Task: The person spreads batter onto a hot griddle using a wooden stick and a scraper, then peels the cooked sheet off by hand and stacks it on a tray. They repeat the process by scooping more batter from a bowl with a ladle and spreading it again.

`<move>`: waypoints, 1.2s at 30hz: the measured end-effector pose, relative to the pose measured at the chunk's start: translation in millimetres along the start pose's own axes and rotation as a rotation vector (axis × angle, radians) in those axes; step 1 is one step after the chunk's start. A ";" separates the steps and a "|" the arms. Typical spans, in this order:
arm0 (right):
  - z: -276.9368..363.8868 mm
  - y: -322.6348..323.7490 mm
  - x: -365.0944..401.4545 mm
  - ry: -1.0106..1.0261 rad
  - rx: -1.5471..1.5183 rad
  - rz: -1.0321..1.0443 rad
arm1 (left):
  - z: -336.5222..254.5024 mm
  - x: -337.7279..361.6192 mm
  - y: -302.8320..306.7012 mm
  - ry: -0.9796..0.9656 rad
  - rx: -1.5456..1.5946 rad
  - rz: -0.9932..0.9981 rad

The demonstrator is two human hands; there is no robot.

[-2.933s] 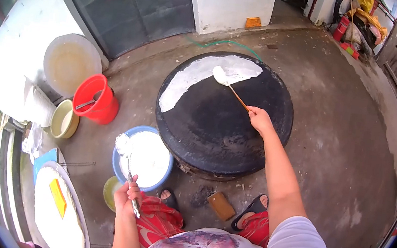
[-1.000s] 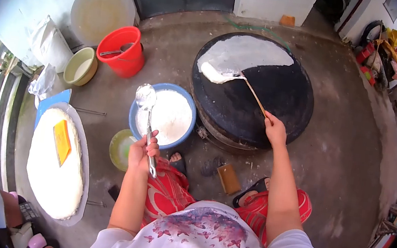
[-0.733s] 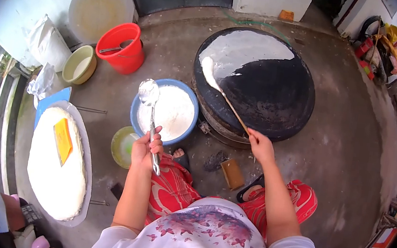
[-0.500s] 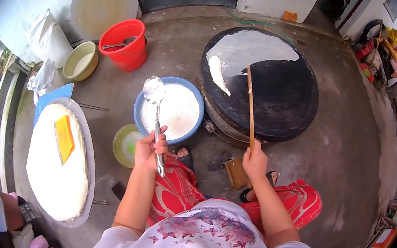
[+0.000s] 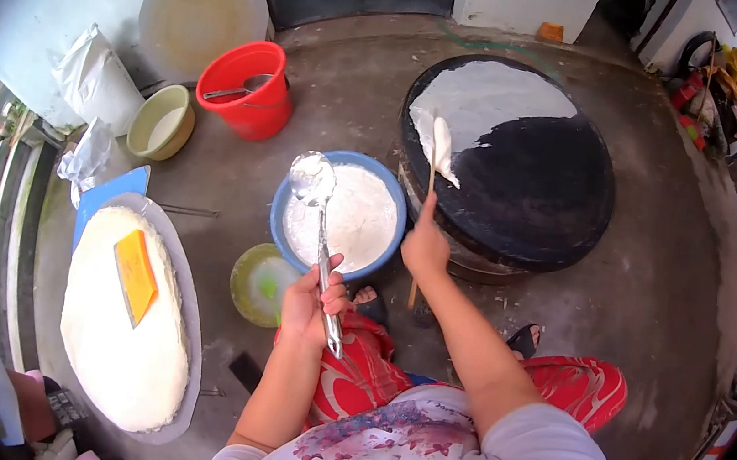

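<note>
My left hand [image 5: 311,308] is closed around the handle of a metal ladle [image 5: 313,179], whose batter-smeared bowl hangs over the near-left part of a blue basin [image 5: 279,205] of white batter [image 5: 354,214]. My right hand [image 5: 426,248] grips a thin wooden spreader stick [image 5: 431,181] at the left edge of a large round black griddle [image 5: 539,187]. A thin pale layer of batter [image 5: 486,97] covers the griddle's far-left part. A thicker white lump [image 5: 442,147] lies at the stick's tip.
Left of me, a stack of white sheets [image 5: 121,338] on a round board carries an orange scraper [image 5: 135,278]. A green bowl [image 5: 256,285] stands by the blue basin. Behind are a red bucket [image 5: 249,114], an olive basin [image 5: 161,120] and a white sack [image 5: 93,72].
My right hand has moved left with the stick, from the middle of the griddle to the thick batter at its left edge. The ladle stays in my left hand; the whole view has shifted slightly.
</note>
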State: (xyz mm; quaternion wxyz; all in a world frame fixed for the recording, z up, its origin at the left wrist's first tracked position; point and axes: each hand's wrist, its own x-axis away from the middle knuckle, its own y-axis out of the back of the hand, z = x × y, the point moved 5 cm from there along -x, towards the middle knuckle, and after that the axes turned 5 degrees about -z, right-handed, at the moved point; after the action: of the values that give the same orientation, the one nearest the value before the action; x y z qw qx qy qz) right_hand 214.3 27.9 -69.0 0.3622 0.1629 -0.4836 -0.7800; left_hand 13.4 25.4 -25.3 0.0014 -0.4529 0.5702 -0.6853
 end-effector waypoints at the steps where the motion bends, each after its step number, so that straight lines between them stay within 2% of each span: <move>1: -4.4 10.8 23.0 -0.003 0.006 -0.006 | -1.5 -0.4 -0.2 -0.021 -0.021 0.002; 4: -6.8 16.1 55.0 -0.052 -0.139 0.018 | -1.0 2.7 -0.8 -0.044 -0.038 0.009; 7: 9.4 -11.9 11.2 -0.056 -0.075 0.051 | -1.2 3.8 0.7 -0.045 -0.039 0.018; 9: 6.3 -37.2 -21.7 -0.008 -0.028 -0.082 | 0.7 5.0 -3.8 -0.053 -0.040 -0.014; 15: -16.7 14.3 59.6 -0.151 -0.153 -0.026 | -3.7 5.3 0.1 -0.072 -0.049 -0.069; 17: -6.1 0.8 54.8 -0.066 -0.137 -0.042 | -4.4 3.6 1.0 -0.112 -0.069 -0.041; 18: -2.6 -17.7 42.2 0.048 -0.014 -0.024 | -3.3 5.4 0.2 -0.109 -0.066 -0.036; 19: -4.6 -23.4 29.4 0.047 -0.022 -0.026 | -3.6 5.7 -0.3 -0.112 -0.073 -0.036; 21: -17.5 -24.0 14.5 -0.120 -0.012 -0.078 | -3.3 6.2 -0.8 -0.049 -0.037 -0.004; 23: -30.7 -6.9 35.0 -0.105 -0.035 -0.135 | -6.6 6.3 3.4 -0.044 -0.049 -0.002; 25: -40.9 13.1 69.1 -0.195 -0.108 -0.045 | -5.0 2.1 1.9 -0.027 -0.049 0.015; 27: -39.1 8.7 79.4 -0.194 -0.104 -0.049 | -5.8 2.4 3.2 -0.071 -0.074 0.013; 29: -32.2 -14.6 63.5 -0.024 -0.056 -0.067 | -3.0 2.6 1.8 -0.066 -0.068 0.010; 31: -34.0 -17.2 50.2 0.028 0.016 -0.092 | -2.2 2.6 -0.3 -0.065 -0.088 0.013; 34: -62.0 10.1 64.1 -0.172 -0.082 -0.098 | -1.8 4.2 -0.6 -0.033 -0.074 0.000; 36: -68.6 22.1 87.2 -0.159 -0.091 -0.119 | -3.3 -1.7 0.9 -0.034 -0.072 0.026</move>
State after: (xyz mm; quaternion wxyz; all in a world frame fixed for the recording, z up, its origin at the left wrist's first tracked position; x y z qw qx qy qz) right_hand 205.1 -84.8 -74.2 0.2828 0.1122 -0.4646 -0.8316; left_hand 11.9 28.6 -26.8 0.0036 -0.4568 0.6004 -0.6563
